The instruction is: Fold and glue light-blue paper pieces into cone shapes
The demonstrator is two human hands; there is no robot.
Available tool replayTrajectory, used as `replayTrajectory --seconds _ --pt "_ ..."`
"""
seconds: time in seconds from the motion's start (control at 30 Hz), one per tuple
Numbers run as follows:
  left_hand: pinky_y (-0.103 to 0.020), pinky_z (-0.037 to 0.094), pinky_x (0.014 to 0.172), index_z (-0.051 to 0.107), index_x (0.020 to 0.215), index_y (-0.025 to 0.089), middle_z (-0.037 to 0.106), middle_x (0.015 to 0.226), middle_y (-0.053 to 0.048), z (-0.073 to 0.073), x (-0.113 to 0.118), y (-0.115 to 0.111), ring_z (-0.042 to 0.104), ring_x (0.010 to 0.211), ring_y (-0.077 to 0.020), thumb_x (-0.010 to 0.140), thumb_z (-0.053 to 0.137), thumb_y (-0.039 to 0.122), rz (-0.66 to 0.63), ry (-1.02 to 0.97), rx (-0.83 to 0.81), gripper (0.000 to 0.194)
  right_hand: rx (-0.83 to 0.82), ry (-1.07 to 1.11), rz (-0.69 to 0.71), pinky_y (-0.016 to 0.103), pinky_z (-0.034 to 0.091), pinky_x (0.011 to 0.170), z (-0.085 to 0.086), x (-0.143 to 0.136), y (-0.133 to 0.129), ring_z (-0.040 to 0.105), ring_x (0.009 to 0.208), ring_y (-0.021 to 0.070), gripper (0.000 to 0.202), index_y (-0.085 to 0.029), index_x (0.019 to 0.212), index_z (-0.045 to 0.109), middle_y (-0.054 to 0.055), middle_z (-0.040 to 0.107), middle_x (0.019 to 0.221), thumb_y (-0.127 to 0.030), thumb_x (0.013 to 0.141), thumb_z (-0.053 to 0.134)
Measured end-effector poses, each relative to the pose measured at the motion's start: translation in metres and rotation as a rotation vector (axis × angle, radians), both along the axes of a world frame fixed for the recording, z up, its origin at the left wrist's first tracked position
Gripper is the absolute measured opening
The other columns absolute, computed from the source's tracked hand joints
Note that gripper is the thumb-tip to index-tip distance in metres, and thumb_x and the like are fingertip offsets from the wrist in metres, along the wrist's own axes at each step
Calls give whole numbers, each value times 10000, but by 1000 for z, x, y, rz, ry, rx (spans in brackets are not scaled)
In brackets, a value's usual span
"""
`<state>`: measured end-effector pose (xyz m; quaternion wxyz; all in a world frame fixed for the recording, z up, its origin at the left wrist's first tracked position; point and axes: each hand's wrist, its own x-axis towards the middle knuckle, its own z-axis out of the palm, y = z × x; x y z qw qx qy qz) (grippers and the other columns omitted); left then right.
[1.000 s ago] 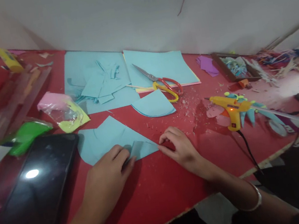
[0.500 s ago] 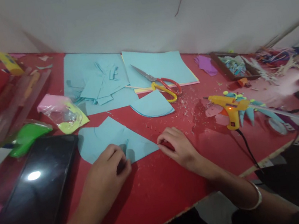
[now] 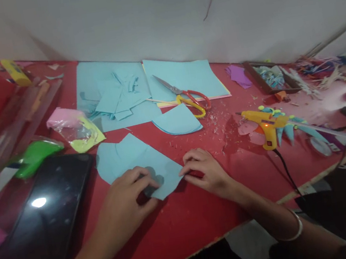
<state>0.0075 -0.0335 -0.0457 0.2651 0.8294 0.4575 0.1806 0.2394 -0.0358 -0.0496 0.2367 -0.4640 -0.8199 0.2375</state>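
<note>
A light blue paper piece (image 3: 124, 154) with curved and straight edges lies before me, its near right edge bowed off the red table. My right hand (image 3: 204, 175) pinches its right corner between thumb and fingers. At the near edge, my left hand (image 3: 133, 192) rests with bent fingers over the paper, the thumb apart from the fingertips; its palm side is hidden. Just beyond sits a blue fan-shaped paper stack (image 3: 177, 121). Scissors (image 3: 183, 95) with one red and one yellow handle lie partly over a stack of coloured sheets (image 3: 184, 73).
A yellow glue gun (image 3: 266, 124) with a lit light stands at right, its cord crossing the table edge. At left are a black tablet-like slab (image 3: 48, 215) and a plastic packet (image 3: 76, 129). Blue scraps (image 3: 118, 96) lie behind. A box (image 3: 271, 76) of scraps sits back right.
The paper has shifted slightly right and toward me, and its near edge now bows out. My right hand has taken its corner; my left hand has slid right along it.
</note>
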Motion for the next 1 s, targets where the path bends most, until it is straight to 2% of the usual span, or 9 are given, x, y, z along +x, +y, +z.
replayTrajectory --seconds 0.17,0.37,0.57,0.8,1.0 --pt "-265 417 579 577 663 185 588 728 -12 1 1 0 550 653 -150 851 428 352 47 59 22 292 2 58 -11 299 376 706 1 1 1 524 760 142 146 -188 707 598 24 577 816 -235 838 552" --pt "-266 386 581 574 613 192 619 743 -2 2 -2 -3 564 631 -141 870 395 422 91 93 62 389 -18 -4 -76 303 368 719 -1 -2 2 509 777 151 146 -196 741 594 25 565 836 -286 846 548" --pt "-268 347 566 494 547 178 550 640 18 2 0 -7 516 578 -130 854 428 368 150 134 75 367 -49 -64 -135 297 352 703 -2 -5 1 490 765 147 140 -202 728 587 13 534 818 -287 835 555" --pt "-245 347 568 484 560 175 532 692 27 -1 -3 -3 506 595 -101 838 468 315 91 38 52 312 -44 -84 -143 292 351 710 -4 -5 1 479 752 139 136 -200 712 569 6 523 820 -285 819 575" --pt "-275 351 582 480 556 185 498 668 17 -2 -3 -6 496 618 -132 806 482 326 136 69 44 287 -38 -96 -163 289 346 698 -3 -8 1 468 746 142 130 -197 695 561 6 521 804 -266 797 603"
